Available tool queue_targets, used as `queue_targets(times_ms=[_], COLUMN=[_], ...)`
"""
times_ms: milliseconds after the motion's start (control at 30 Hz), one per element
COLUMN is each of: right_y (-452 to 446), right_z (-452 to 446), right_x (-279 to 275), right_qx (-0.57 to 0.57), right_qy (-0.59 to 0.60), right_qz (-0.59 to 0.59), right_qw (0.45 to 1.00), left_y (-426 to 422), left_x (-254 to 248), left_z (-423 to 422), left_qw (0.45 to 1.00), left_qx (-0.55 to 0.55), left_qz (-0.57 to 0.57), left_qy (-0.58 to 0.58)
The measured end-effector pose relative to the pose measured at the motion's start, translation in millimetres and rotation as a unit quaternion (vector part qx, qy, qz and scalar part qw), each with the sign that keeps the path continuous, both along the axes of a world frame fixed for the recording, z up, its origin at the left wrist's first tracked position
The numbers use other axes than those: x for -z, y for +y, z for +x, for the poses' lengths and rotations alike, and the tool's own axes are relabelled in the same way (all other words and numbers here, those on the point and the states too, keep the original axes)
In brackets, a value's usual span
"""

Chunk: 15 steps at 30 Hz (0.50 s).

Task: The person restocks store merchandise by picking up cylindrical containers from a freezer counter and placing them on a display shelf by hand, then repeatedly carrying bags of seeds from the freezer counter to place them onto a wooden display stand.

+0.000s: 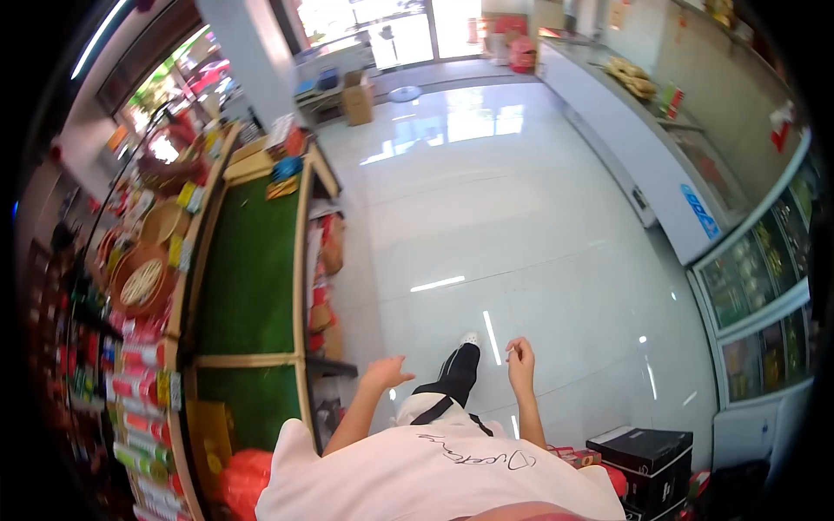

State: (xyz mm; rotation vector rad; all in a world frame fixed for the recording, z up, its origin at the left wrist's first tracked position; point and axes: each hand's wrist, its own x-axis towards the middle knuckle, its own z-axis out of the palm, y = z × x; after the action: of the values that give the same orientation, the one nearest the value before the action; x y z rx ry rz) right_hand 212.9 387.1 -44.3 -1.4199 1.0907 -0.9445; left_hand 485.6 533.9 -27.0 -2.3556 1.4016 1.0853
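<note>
My left hand (pixel 388 372) hangs in the air over the floor, to the right of the wooden-framed stand. Its fingers are stretched out and nothing shows in it. On the other side of my body, my right hand (pixel 520 352) is raised over the floor with its fingers loosely bent and a little apart, and I see no object in it. Neither hand touches anything. Between them are my dark trouser leg (pixel 460 365) and a white shoe (pixel 470 339) on the glossy tiled floor (pixel 434 234).
At left, a green-lined stand (pixel 248 269) adjoins shelves of packaged goods and baskets (pixel 139 278). A long white chest freezer (pixel 625 130) and a glass-door cooler (pixel 756 278) line the right. Black boxes (pixel 647 460) stand at lower right; a cardboard box (pixel 357 98) is ahead.
</note>
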Motion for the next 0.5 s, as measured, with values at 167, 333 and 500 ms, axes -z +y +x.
queue_targets(times_ms=[167, 333, 500], right_y=[-115.2, -168.4, -53.0], right_z=[-70.5, -149.9, -247.0], right_x=[53.1, 158.0, 282.1], right_qx=[0.156, 0.284, 0.303], right_qy=[0.044, 0.289, 0.443], right_qz=[-0.001, 0.062, 0.322], right_qw=[0.987, 0.912, 0.78], left_y=[-172.2, -367.5, -500.1], left_x=[15.3, -8.0, -57.6], left_z=[-17.7, -60.5, -134.6], left_qw=[0.989, 0.956, 0.887], left_qx=[0.11, 0.231, 0.355], left_qz=[-0.075, -0.178, -0.28], left_qy=[0.056, 0.025, 0.098])
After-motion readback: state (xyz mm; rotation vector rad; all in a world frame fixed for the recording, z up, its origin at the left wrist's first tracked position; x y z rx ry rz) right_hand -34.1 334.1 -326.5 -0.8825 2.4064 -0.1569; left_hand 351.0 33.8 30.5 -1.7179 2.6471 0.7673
